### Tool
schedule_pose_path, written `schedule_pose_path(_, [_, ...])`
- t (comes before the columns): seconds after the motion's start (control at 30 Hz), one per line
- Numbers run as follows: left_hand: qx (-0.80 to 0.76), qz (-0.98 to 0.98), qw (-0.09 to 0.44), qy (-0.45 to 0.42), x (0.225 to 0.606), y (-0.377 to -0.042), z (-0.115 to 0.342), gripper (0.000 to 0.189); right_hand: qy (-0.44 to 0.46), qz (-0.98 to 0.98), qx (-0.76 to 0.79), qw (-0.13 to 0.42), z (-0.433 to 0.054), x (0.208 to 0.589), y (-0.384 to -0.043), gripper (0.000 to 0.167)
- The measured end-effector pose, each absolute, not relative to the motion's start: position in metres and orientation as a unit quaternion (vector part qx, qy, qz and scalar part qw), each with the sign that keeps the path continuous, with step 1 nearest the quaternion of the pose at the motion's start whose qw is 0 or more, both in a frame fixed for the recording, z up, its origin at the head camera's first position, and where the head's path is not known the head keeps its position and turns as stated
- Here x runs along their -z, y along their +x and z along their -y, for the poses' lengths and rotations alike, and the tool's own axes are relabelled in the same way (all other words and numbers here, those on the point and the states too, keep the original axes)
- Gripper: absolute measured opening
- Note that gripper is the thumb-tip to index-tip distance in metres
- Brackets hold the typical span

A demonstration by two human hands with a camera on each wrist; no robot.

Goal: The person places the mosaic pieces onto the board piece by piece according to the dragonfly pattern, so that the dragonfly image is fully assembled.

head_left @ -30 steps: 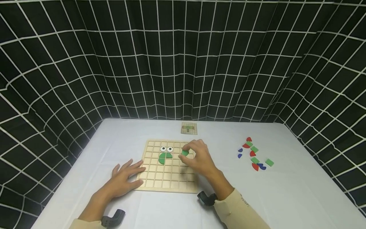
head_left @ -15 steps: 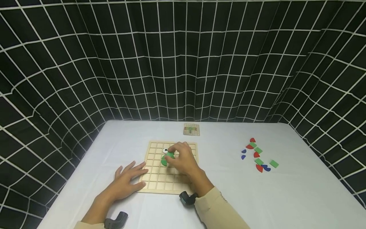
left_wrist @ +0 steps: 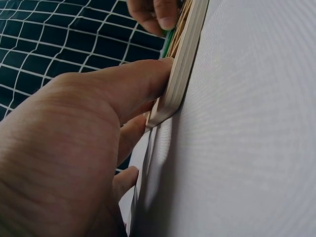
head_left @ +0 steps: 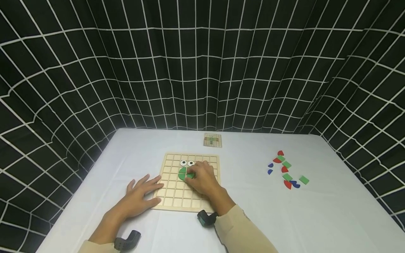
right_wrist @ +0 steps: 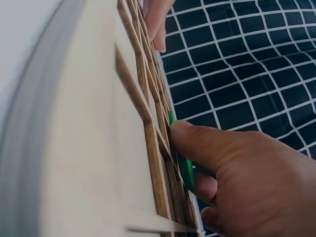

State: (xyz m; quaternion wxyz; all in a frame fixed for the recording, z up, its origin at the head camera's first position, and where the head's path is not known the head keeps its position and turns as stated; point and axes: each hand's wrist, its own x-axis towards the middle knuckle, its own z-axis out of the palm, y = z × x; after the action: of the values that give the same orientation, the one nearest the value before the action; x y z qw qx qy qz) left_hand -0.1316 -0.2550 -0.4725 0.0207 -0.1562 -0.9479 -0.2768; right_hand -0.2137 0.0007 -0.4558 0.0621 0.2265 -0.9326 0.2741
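My left hand [head_left: 137, 196] lies with spread fingers at the left edge of the wooden grid board [head_left: 177, 203]. In the left wrist view its thumb [left_wrist: 148, 81] presses the board's edge. My right hand [head_left: 202, 179] pinches a green quarter-circle tile [right_wrist: 185, 170] between thumb and fingers, down at the grid's cells. Directly left of those fingertips are green quarter-circle tiles [head_left: 182, 171] seated in the board, forming part of a disc with the held one. Two round eye tiles, a left one [head_left: 183, 163] and a right one [head_left: 191, 163], sit just above the green.
To the right on the white table [head_left: 246, 211] lie loose red quarter-circle tiles [head_left: 284, 169], green squares [head_left: 304, 180] and small blue pieces [head_left: 270, 172]. A small pattern card [head_left: 212, 140] lies beyond the board. A black curtain with white grid lines [head_left: 202, 70] surrounds the table.
My right hand has carried the green tile left across the board and lowered it beside the other green tiles. The left hand has stayed at the board's edge.
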Motion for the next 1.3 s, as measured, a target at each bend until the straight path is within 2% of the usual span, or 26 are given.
schedule_pose_path(0.13, [0.281,0.947,0.014,-0.154,0.473,-0.132,0.254,0.048,0.217,0.937,-0.269,0.054,-0.002,0.459,-0.214,0.029])
schedule_pose_path(0.3, [0.282,0.947,0.009,-0.152,0.475,-0.132,0.254,0.049,0.207,0.929,-0.295,0.080,-0.007,0.462,-0.214,0.022])
schedule_pose_path(0.5, [0.278,0.948,0.016,-0.156,0.472,-0.134,0.254,0.048,0.216,0.926,-0.295,0.091,-0.008,0.461,-0.213,0.027])
schedule_pose_path(0.83, [0.274,0.949,0.018,-0.154,0.469,-0.134,0.257,0.049,0.224,0.916,-0.327,0.065,-0.004,0.457,-0.215,0.031])
schedule_pose_path(0.97, [0.277,0.948,0.021,-0.154,0.471,-0.134,0.257,0.049,0.224,0.907,-0.352,0.061,-0.008,0.450,-0.215,0.026])
schedule_pose_path(1.3, [0.280,0.946,0.018,-0.160,0.472,-0.132,0.255,0.048,0.235,0.861,-0.423,0.161,-0.059,0.394,-0.214,0.014])
